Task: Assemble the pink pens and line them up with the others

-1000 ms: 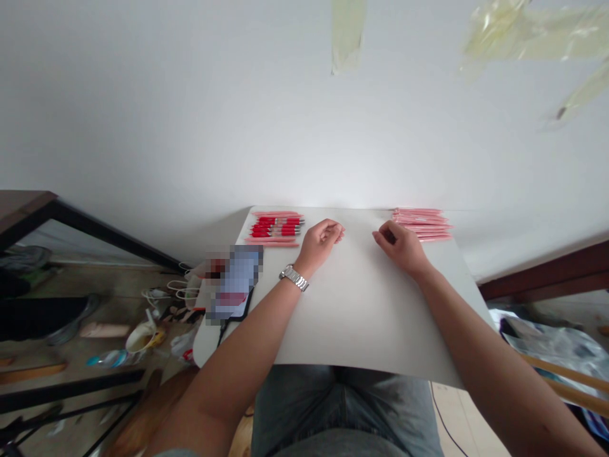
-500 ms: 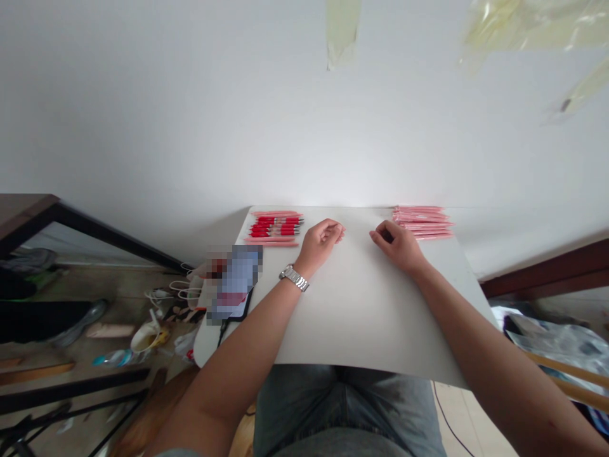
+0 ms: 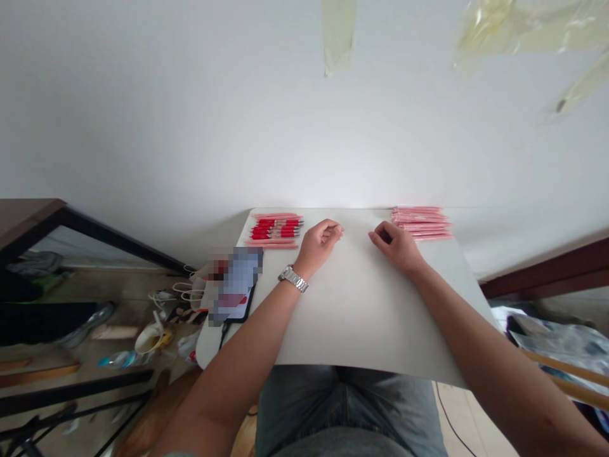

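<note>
My left hand (image 3: 320,244), with a silver watch on its wrist, rests on the white table (image 3: 352,317) with its fingers curled in and nothing visible in them. Just to its left lie several red pens (image 3: 276,229) with pale pink slim sticks or pens (image 3: 271,244) around them. Across a gap, my right hand (image 3: 396,244) also lies on the table, loosely closed, a dark hollow showing between thumb and fingers. Behind it and to its right is a pile of pink slim items (image 3: 421,222), perhaps in clear wrapping; their exact kind is too small to tell.
A phone (image 3: 239,285), blurred out and with a cable attached, lies at the table's left edge. White wall with tape (image 3: 339,38) rises behind the table. On the floor at left are a cup (image 3: 149,339) and a bottle (image 3: 118,360); plastic bags (image 3: 561,343) sit at right.
The view has shifted very slightly. Both hands keep the same place and curled shape, and the pens and pink items have not moved.
</note>
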Motion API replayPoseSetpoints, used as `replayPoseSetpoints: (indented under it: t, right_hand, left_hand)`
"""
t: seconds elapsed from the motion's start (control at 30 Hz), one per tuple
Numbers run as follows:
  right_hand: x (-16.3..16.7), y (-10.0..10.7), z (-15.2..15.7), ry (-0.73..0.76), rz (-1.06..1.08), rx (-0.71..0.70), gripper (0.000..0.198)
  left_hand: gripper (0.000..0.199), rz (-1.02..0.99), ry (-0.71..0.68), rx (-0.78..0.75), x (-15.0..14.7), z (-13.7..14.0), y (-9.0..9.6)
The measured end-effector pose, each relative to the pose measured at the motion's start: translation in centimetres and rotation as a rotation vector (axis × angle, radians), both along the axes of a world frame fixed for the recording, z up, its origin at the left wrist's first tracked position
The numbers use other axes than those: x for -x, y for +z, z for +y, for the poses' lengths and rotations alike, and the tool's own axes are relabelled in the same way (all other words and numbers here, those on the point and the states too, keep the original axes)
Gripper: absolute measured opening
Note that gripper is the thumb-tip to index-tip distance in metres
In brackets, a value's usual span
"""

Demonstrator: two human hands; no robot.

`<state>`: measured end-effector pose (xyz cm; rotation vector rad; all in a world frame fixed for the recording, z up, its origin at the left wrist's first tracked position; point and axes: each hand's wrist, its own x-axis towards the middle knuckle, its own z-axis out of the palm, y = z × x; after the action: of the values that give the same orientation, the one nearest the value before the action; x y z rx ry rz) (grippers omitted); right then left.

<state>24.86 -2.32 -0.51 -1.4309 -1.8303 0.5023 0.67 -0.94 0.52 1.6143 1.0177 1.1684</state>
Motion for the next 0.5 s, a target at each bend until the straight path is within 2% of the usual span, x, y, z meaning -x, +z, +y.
replayPoseSetpoints:
  t: [0.17, 0.37, 0.5]
  right_hand:
    - [0.0, 0.1, -0.1, 0.005, 0.017, -0.009, 0.033]
    - [0.2, -0.2, -0.2, 0.076, 0.028, 0.011, 0.035]
    - [0.5, -0.2, -0.3, 0.104, 0.024, 0.051, 0.034]
  left_hand:
    - [0.034, 0.023, -0.005, -0.022, 0.4, 0.5, 0.3]
    - [0.032, 0.053, -0.004, -0.030, 0.5, 0.9, 0.4]
    - [0.028, 0.126, 0.004, -0.075, 1.1, 1.3, 1.4]
